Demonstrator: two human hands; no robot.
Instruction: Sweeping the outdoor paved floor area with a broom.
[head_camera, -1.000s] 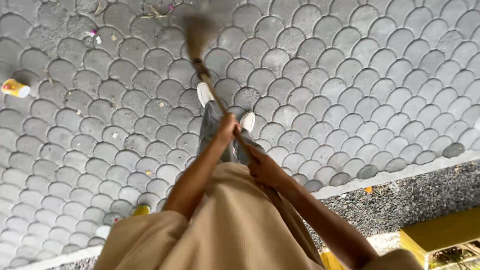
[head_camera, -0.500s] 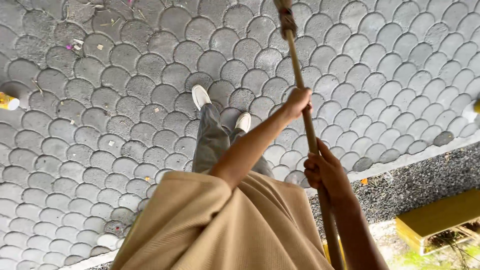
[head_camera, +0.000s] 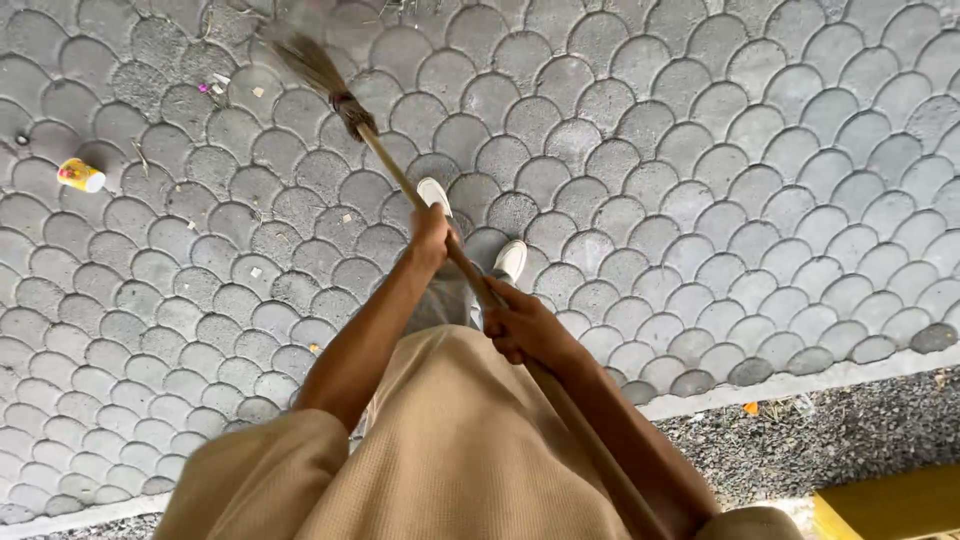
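Observation:
I hold a long wooden broom (head_camera: 385, 158) with both hands. My left hand (head_camera: 432, 236) grips the stick further down, above my white shoes. My right hand (head_camera: 520, 325) grips it higher, close to my tan shirt. The stick runs from the lower right up to the left. Its brown bristle head (head_camera: 305, 60) is blurred over the grey scalloped paving stones (head_camera: 700, 150) at the upper left.
A small yellow cup (head_camera: 80, 175) lies on the paving at the far left. Bits of litter (head_camera: 215, 88) are scattered near the bristles. A pale kerb (head_camera: 800, 380) borders a strip of dark gravel (head_camera: 850, 430) at the lower right, next to a yellow block (head_camera: 890, 505).
The broom swung from pointing up and right to pointing up and left. My left hand moved left with it, and the bristle head now sits over the upper left paving.

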